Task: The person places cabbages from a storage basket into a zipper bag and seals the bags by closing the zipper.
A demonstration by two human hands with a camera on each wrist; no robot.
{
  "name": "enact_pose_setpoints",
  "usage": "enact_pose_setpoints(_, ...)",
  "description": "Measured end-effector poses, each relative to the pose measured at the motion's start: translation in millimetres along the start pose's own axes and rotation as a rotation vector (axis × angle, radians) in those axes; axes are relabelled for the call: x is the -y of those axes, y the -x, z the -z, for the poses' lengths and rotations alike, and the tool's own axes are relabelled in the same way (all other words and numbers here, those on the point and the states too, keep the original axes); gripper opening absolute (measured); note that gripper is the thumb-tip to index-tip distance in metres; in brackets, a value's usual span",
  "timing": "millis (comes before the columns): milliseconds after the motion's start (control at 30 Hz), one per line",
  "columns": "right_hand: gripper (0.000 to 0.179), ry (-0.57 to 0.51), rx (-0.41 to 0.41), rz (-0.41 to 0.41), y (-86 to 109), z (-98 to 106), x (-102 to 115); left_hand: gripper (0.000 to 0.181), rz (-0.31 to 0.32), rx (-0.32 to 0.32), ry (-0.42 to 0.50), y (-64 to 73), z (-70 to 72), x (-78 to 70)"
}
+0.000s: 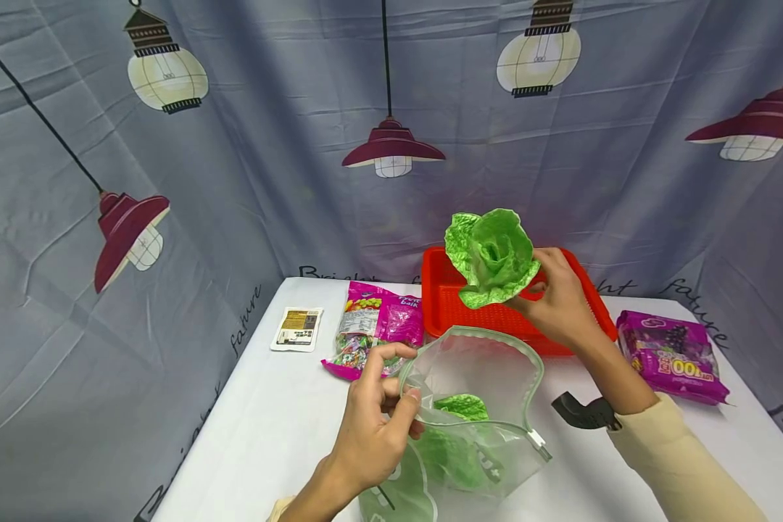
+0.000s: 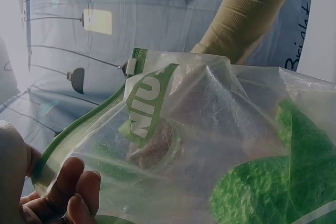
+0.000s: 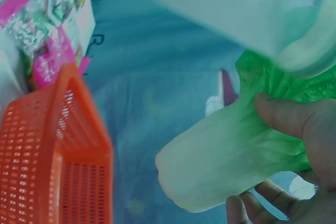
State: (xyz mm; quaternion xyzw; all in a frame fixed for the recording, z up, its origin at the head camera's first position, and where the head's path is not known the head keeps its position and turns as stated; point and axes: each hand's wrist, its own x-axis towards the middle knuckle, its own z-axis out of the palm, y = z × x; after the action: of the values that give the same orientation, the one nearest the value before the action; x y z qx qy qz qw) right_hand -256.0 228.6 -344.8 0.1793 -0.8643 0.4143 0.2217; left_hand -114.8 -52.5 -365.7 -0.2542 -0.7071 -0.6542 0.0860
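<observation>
At twelve o'clock from the clear, green-rimmed plastic zip bag (image 1: 489, 362), pinched at its rim by the left hand (image 1: 372, 431), the right hand (image 1: 557, 301) grips a green-leaved, white-stalked cabbage (image 1: 492, 257); probably light, soft-leaved, likely best held around its firmer stalk.

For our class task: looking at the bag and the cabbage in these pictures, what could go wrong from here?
1. The slider bag might fold shut: the left grip pinches only one side of its mouth.
2. Space could get tight, since a green leafy vegetable is already inside the bag.
3. The Chinese cabbage might slip or tip: the right grip holds its leafy part, leaving the pale base unsupported.
</observation>
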Motion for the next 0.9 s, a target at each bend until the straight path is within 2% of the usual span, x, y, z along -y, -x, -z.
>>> enact_pose_setpoints(300,0.069,-0.069,-0.018,0.027,11.2,18.9,28.3,0.041,0.014,0.001,-0.009,0.3,1.3,-0.4)
enact_pose_setpoints(467,0.066,-0.053,-0.041,0.069,16.3,29.7,42.1,0.041,0.026,-0.002,0.004,0.4,2.1,-2.5)
enact_pose_setpoints(600,0.072,-0.068,-0.026,0.066,22.7,38.1,55.0,0.04,0.023,-0.005,0.011,-0.5,2.8,-3.4)
enact_pose_setpoints(767,0.077,-0.143,-0.004,0.047,33.9,46.9,69.3,0.04,0.02,-0.007,0.011,-0.9,3.0,-1.9)
enact_pose_setpoints(900,0.076,-0.275,0.006,0.062,42.0,51.2,75.8,0.04,0.018,-0.009,0.007,-1.2,3.0,-0.9)
